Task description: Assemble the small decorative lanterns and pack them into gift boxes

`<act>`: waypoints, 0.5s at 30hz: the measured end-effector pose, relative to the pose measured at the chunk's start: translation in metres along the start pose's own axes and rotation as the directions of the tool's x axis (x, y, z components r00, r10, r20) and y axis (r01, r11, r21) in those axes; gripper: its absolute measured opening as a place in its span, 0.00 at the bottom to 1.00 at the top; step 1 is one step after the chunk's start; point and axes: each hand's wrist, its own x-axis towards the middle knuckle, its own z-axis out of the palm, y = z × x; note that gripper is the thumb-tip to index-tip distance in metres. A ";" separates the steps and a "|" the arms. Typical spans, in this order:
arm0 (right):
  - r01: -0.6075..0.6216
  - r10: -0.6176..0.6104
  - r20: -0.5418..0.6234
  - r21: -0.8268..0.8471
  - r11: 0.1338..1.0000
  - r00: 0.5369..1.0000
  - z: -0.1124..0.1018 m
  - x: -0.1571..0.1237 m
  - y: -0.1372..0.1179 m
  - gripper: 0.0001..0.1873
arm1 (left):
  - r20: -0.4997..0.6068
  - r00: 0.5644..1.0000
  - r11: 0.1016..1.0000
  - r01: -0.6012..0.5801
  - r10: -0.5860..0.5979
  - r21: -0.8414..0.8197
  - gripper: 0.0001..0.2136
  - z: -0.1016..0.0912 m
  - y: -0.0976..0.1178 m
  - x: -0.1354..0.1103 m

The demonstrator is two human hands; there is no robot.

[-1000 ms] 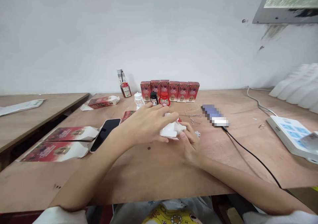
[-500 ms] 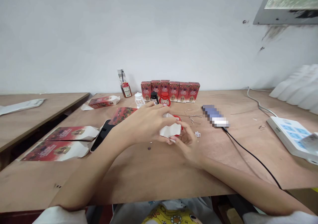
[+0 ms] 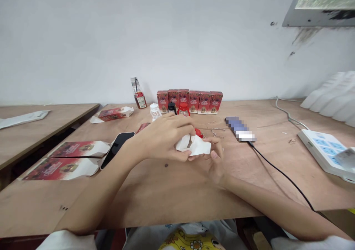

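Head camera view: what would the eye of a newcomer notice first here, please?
Probably the six upright red boxes near the wall, with a white lantern, a black lantern and a red lantern in front, near the row's left end. Next, at the centre, the left hand grips a carton with white flaps, the right hand beside it. At far right, the white power strip also stands out.

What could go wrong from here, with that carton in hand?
1. The white flap stands open on the carton in the left hand; a hard push could crease it.
2. The black lantern and red lantern stand beyond the left hand; reaching forward might tip them.
3. Bent metal wires lie loose beyond the right hand; a sweep might scatter them.
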 end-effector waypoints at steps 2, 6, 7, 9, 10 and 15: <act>0.023 -0.022 -0.019 0.023 0.999 1.000 -0.002 0.002 0.001 0.12 | -0.015 1.000 1.000 -0.001 0.001 -0.011 0.11 0.002 0.000 0.000; -0.025 0.023 0.053 0.038 0.999 0.998 -0.005 0.010 0.001 0.10 | -0.025 1.000 1.000 -0.013 0.012 -0.023 0.10 0.006 0.001 0.001; -0.057 0.053 0.083 0.050 0.997 0.995 -0.005 0.012 0.000 0.10 | -0.022 1.000 1.000 -0.017 0.016 -0.026 0.10 0.007 0.001 0.001; -0.123 0.112 0.131 0.080 0.989 0.985 -0.005 0.014 -0.001 0.12 | -0.020 0.999 0.999 -0.030 0.029 -0.034 0.10 0.009 0.001 0.002; -0.152 0.137 0.149 0.092 0.984 0.979 -0.006 0.015 -0.001 0.12 | -0.021 0.999 0.999 -0.035 0.034 -0.039 0.10 0.010 0.001 0.002; -0.236 0.210 0.172 0.145 0.961 0.962 -0.005 0.017 0.000 0.10 | -0.010 0.999 0.996 -0.035 0.035 -0.076 0.10 0.012 0.002 0.002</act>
